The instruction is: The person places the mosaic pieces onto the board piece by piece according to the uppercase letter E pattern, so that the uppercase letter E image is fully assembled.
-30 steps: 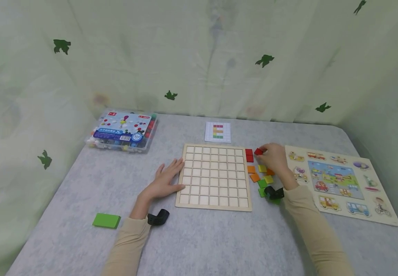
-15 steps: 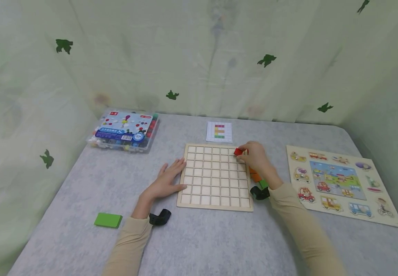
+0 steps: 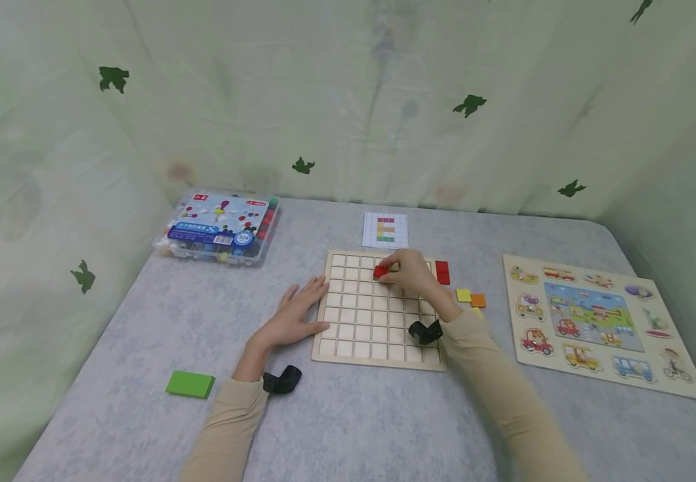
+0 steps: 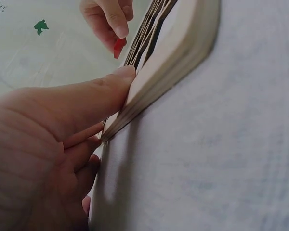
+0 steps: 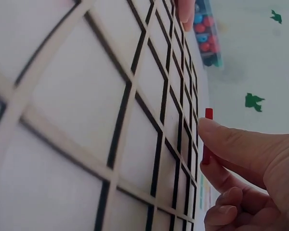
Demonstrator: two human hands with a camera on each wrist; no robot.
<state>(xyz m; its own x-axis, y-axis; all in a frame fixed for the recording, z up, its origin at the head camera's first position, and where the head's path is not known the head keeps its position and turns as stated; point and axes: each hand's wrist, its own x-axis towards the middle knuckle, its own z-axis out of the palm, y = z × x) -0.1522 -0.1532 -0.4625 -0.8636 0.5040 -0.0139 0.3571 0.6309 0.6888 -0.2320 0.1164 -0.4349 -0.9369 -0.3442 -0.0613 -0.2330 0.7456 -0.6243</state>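
A wooden grid board (image 3: 355, 316) with rows of square cells lies mid-table. Over its upper part, my right hand (image 3: 410, 273) pinches a small red square tile (image 3: 380, 272) between thumb and fingers. In the right wrist view the red tile (image 5: 209, 113) stands edge-on, above the grid. My left hand (image 3: 290, 323) rests with extended fingers along the board's left edge; the left wrist view has its thumb (image 4: 98, 94) touching the rim. Two more red tiles (image 3: 442, 272) lie right of the board. A yellow tile (image 3: 463, 295) and an orange tile (image 3: 478, 300) are nearby; my right forearm hides others.
Behind the board lies a pattern card (image 3: 386, 230) with a coloured E shape. A clear plastic box (image 3: 218, 226) of coloured parts stands back left. A picture puzzle board (image 3: 603, 325) lies at the right, and a green block (image 3: 190, 384) at the front left.
My right hand has carried the red tile leftward, from the loose tiles beside the board to above the upper middle cells. The left hand has stayed at the board's left edge.
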